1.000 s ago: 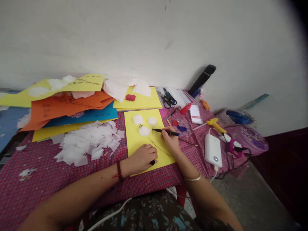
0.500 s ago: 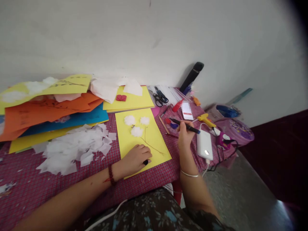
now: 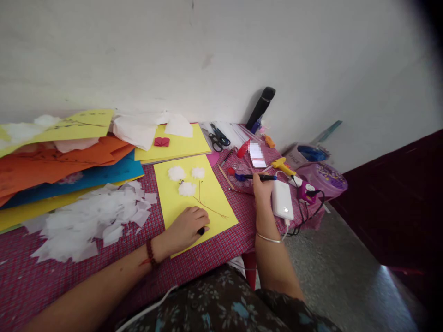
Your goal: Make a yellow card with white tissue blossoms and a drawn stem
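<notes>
My right hand point(image 3: 263, 186) grips a black marker point(image 3: 249, 177) with a blue end, held almost level over the right side of the table. Its left end is beside or over a small blue round item point(image 3: 238, 176), near a red one point(image 3: 231, 171). My left hand point(image 3: 187, 228) rests on the lower part of a yellow sheet point(image 3: 211, 203), its fingers curled around a small black cap-like piece point(image 3: 201, 231). Three fluffy white paper puffs point(image 3: 187, 188) and a drawn brown branch point(image 3: 212, 207) show on that sheet.
Torn white paper point(image 3: 79, 221) is heaped at left, before stacked coloured sheets point(image 3: 72, 159). Scissors point(image 3: 218, 138), a phone point(image 3: 257, 156), a yellow glue gun point(image 3: 284, 165), a white power bank point(image 3: 283, 199) with cables and a black bottle-like object point(image 3: 260, 108) stand or lie at right.
The marker has turned from a slant to nearly level, and my right hand has come lower over it. The view has shifted to the right. My left hand stays on the sheet.
</notes>
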`<state>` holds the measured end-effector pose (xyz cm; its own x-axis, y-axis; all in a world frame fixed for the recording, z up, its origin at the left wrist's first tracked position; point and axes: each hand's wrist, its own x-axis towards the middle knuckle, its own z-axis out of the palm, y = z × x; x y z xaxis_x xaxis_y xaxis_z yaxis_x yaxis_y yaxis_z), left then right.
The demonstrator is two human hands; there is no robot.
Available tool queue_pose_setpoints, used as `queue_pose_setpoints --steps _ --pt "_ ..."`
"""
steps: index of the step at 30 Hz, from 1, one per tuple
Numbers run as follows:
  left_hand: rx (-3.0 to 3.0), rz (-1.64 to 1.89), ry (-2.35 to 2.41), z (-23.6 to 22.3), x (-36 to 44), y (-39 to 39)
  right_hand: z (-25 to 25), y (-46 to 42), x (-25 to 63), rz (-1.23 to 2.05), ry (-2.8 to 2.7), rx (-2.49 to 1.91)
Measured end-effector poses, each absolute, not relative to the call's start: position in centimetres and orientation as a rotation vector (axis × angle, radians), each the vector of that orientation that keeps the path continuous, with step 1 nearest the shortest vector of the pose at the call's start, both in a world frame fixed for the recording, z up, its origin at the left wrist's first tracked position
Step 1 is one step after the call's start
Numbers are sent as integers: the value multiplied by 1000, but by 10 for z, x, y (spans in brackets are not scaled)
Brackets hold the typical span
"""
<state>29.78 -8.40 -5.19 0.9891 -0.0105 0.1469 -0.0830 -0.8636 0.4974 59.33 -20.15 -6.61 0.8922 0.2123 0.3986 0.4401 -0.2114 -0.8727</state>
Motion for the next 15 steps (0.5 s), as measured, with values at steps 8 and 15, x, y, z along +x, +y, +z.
queue_pose_setpoints --steps 8,15 --pt "2603 188 -68 -51 298 -84 -71 -196 591 -152 -511 -1786" --pt "2596 176 -66 -52 298 -84 -73 -192 588 -60 -577 -1718"
